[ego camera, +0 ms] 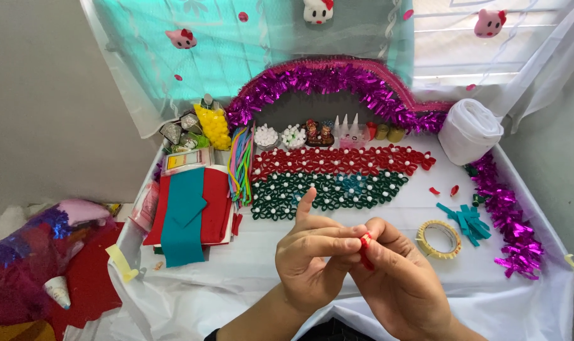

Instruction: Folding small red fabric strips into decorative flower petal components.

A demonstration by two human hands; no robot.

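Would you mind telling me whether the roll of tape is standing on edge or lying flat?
Lying flat: the tape roll rests on the white tablecloth with its open centre facing up.

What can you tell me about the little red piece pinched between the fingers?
The red piece is small, bright red, looks like a felt strip, mostly hidden. The left hand and right hand pinch it together at their fingertips, above the white-covered table. Its full shape cannot be told.

Red felt strip [365, 240], purple tinsel [328, 79]
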